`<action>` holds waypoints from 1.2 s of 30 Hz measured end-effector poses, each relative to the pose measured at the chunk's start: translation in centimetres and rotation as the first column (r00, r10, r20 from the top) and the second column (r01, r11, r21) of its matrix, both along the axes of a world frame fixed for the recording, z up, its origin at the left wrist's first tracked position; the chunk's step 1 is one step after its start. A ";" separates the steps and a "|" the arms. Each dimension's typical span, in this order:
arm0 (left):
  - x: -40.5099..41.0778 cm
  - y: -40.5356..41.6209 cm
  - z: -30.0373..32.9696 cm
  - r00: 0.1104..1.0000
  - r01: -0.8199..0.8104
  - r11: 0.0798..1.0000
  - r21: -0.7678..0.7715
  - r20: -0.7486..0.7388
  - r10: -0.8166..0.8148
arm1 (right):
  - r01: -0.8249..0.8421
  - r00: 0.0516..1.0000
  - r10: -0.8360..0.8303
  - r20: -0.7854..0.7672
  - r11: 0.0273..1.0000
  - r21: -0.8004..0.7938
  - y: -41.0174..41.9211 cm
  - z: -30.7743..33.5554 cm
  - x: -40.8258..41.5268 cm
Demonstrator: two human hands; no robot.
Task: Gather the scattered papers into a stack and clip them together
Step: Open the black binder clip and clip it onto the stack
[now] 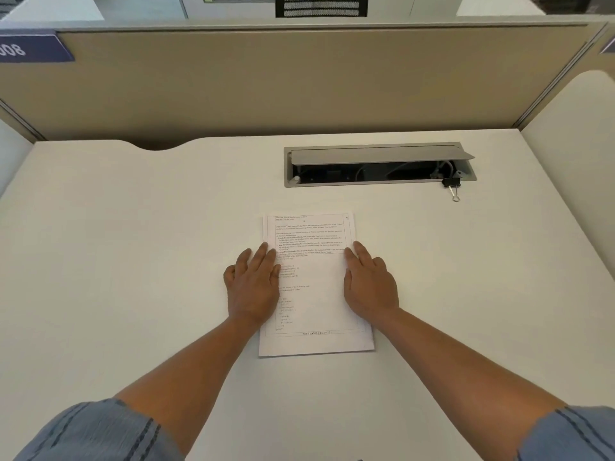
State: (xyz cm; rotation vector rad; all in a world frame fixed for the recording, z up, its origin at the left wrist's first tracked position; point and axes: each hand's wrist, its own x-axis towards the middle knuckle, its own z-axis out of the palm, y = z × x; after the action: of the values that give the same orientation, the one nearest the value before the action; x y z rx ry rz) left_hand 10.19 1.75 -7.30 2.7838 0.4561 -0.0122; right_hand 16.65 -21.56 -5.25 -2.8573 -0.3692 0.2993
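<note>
While both hands lie flat with straight, relaxed fingers, the stack of papers [316,284] sits between them near the middle of the white desk [133,244], its long sides running from the near edge toward the far edge. Printed text covers the top sheet, and the sheet edges at the near right corner are slightly offset, so more than one page shows. On the stack's left long side rests the left hand [254,287], palm down, its fingers lightly spread and their tips overlapping the paper's margin. Against the right long side the right hand [369,284] presses palm down, fingers close together and pointing toward the far edge, the thumb side lying on the sheet. Neither hand curls round anything. Toward the far right part of the desk a black binder clip [451,184] lies touching the near right corner of the recessed cable tray [379,164], well apart from the papers, its wire handle pointing toward the near edge. That tray's grey lid stands tilted open, with cables visible inside.
</note>
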 end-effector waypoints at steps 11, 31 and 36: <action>0.1 0.8 -0.3 0.999 0.044 0.997 -0.071 -0.013 -0.045 | -0.077 0.986 0.073 0.149 0.997 0.026 -1.0 -1.5 -0.4; 11.4 -15.4 2.3 0.775 0.632 0.770 -0.088 0.092 -0.625 | 0.350 0.904 -0.424 0.062 0.813 0.466 -11.3 -1.2 6.1; 16.6 -20.7 0.6 0.761 0.647 0.743 -0.171 0.094 -0.641 | 0.416 0.855 -0.513 0.075 0.766 0.490 -14.6 -1.4 10.3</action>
State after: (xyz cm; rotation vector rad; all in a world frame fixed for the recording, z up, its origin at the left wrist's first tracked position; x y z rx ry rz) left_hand 26.76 -18.96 -6.65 2.5915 -0.5187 -0.1642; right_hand 27.00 -36.15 -6.60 -2.3954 0.2283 -0.1680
